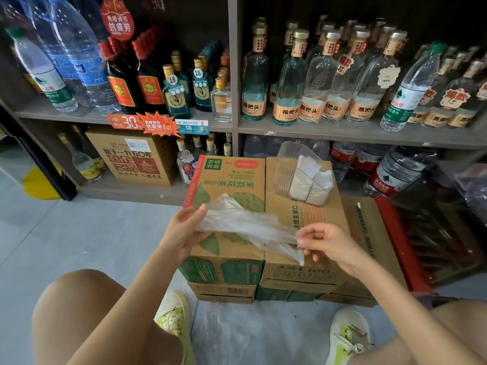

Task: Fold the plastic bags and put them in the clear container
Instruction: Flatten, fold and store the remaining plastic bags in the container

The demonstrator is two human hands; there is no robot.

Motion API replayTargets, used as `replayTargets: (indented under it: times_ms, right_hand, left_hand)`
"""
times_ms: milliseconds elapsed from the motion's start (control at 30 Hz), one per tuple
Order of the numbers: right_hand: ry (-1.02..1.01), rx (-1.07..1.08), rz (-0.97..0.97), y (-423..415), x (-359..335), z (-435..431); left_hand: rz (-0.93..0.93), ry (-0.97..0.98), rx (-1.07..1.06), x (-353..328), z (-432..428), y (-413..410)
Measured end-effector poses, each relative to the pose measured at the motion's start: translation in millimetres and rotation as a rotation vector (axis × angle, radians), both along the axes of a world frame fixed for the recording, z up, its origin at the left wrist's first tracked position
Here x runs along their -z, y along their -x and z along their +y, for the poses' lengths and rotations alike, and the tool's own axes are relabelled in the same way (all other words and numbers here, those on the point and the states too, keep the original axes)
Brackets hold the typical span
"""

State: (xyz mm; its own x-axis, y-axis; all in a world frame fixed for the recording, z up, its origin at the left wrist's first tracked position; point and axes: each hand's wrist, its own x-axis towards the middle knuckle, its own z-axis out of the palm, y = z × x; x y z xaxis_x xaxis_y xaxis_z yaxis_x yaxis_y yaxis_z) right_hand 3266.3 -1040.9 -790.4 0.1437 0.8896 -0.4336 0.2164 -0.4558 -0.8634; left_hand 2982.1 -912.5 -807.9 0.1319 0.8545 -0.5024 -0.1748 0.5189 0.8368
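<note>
A thin, clear plastic bag (245, 225) is held stretched in the air between the two grips, just above the top of two stacks of cardboard boxes (232, 185) that serve as the counter. The bag's left end is pinched by the left grip (184, 230), with the thumb laid on top and the fingers underneath. Its narrower right end is grasped by the right grip (329, 242) between thumb and fingertips, and a short tail of plastic is left hanging below. The clear container (287, 167) is set on the far part of the right-hand box, well apart from the held bag. Several white folded bags (311, 180) are seen inside it, packed side by side. Behind the boxes, a grey shelf (342, 130) is lined with bottles (290, 83). A red crate (395, 241) is placed just beside the boxes on the right. More thin plastic (250, 335) is spread on the floor (105, 233) between two pale shoes (174, 317).
</note>
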Motion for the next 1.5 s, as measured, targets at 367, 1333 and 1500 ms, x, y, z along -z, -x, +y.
replayTargets:
  times_ms: [367,1333,1500]
  right_hand:
    - [0.000,-0.201,-0.606,52,20,43]
    - [-0.313,-0.615,-1.004,105,60,70]
    - [-0.384,-0.728,-1.024,96,69,65]
  left_hand:
    - [0.208,-0.085,0.074,6,-9,14]
    - [1.191,-0.462,0.109,8,-13,9]
    - [1.300,-0.992,0.589,35,5,-17]
